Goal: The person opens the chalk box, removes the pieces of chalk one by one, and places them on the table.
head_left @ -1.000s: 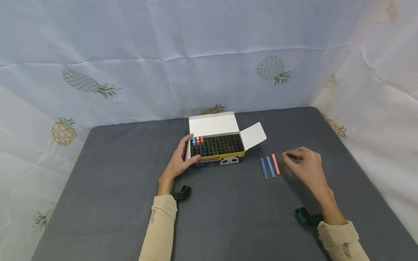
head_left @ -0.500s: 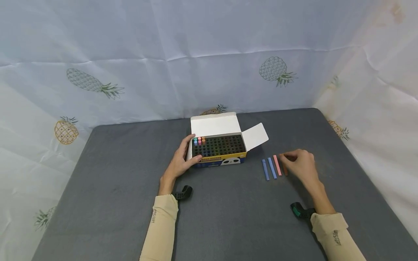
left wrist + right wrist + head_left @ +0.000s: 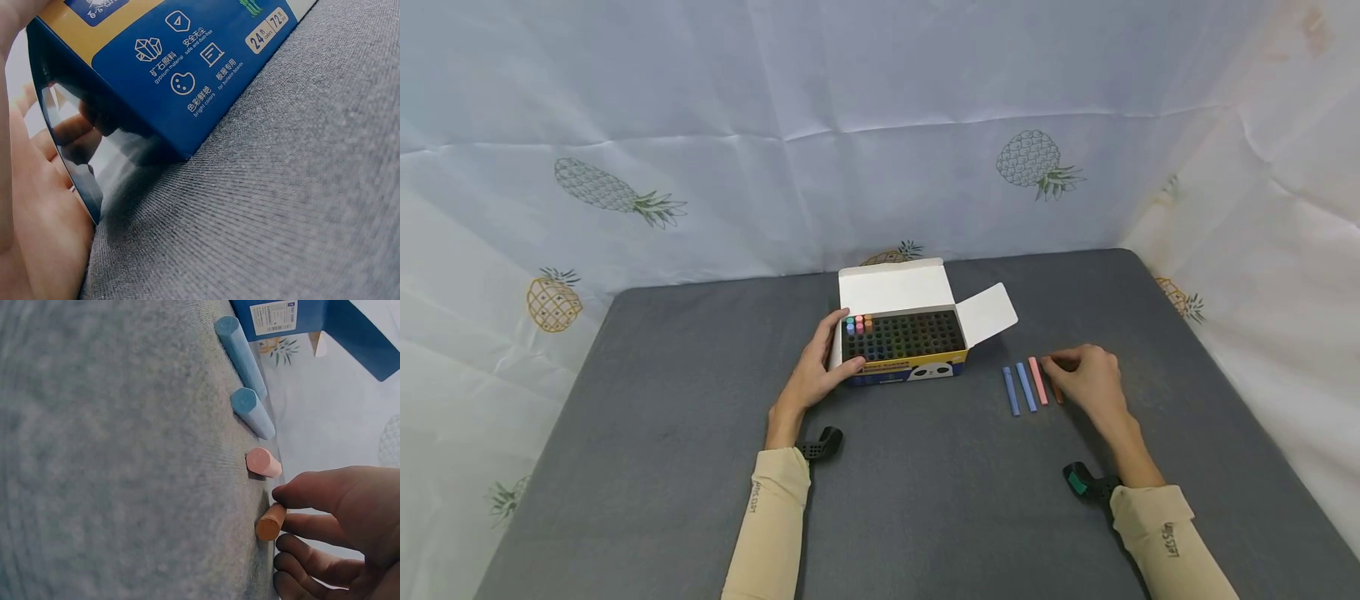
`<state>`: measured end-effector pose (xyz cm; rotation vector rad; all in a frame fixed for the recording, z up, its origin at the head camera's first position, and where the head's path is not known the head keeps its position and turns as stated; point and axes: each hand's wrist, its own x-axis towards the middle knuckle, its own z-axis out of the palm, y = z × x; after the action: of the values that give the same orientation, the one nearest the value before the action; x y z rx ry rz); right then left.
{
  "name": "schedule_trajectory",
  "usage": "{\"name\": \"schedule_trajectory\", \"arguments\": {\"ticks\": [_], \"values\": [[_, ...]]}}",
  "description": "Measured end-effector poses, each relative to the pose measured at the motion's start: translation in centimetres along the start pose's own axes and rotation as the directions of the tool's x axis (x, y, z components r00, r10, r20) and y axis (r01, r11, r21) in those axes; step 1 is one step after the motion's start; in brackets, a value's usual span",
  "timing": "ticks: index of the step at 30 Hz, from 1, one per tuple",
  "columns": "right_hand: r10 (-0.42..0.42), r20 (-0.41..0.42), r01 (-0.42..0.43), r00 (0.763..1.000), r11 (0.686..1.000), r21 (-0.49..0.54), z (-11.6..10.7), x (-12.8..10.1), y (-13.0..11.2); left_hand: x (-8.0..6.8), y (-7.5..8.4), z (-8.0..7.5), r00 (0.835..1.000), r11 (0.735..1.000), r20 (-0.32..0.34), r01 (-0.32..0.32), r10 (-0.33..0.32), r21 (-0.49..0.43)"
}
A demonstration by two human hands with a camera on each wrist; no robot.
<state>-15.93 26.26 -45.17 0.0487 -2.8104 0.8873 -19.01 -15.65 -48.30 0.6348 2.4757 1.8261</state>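
A chalk box [image 3: 902,367], blue and yellow with a panda face, stands with its white lid up. My left hand [image 3: 811,371] grips its left end, thumb on the front and fingers round the side. In the left wrist view, a side flap [image 3: 69,137] hangs out beside the palm. On the table, my right hand [image 3: 1093,382] pinches an orange chalk stick [image 3: 270,526] between thumb and index finger; the other fingers are loosely bent. Left of it lie a pink chalk stick [image 3: 1038,382] and two blue ones, the middle chalk [image 3: 1027,387] and the outer chalk [image 3: 1011,392], roughly parallel.
Several coloured chalks [image 3: 859,324] stand in the back left holes of the box's black holder [image 3: 917,333]. A white side flap [image 3: 987,315] sticks out to the right. Grey cloth covers the table [image 3: 925,500], and a pineapple-print curtain [image 3: 760,200] hangs behind.
My right hand has moved left with the orange chalk, bringing it closer to the pink one. The left hand keeps its hold on the box; the head view has shifted slightly.
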Motion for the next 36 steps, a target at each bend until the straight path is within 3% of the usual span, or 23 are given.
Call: {"name": "schedule_trajectory", "arguments": {"ticks": [17, 21, 24, 29, 36], "values": [[-0.051, -0.045, 0.052, 0.998, 0.998, 0.021, -0.1, -0.2, -0.2, 0.0, 0.1, -0.1, 1.000, 1.000, -0.001, 0.015, -0.015, -0.015], [-0.088, -0.135, 0.095, 0.987, 0.995, 0.045, -0.5, -0.1, -0.6, 0.1, 0.2, -0.1, 1.000, 1.000, -0.002, 0.018, -0.018, -0.014], [-0.118, -0.242, 0.145, 0.963, 0.985, 0.095, -0.9, 0.3, -1.1, 0.1, 0.5, 0.0, 1.000, 1.000, -0.001, 0.020, -0.020, -0.008], [-0.116, -0.382, 0.223, 0.917, 0.943, 0.249, -1.7, 1.0, -3.2, 0.2, 1.1, 0.0, 0.999, 0.999, 0.009, 0.044, -0.044, 0.011], [-0.133, -0.447, 0.359, 0.885, 0.806, 0.470, -1.7, 1.9, -7.8, 0.1, 1.1, 0.1, 0.999, 0.999, 0.008, 0.044, -0.044, 0.013]]}}
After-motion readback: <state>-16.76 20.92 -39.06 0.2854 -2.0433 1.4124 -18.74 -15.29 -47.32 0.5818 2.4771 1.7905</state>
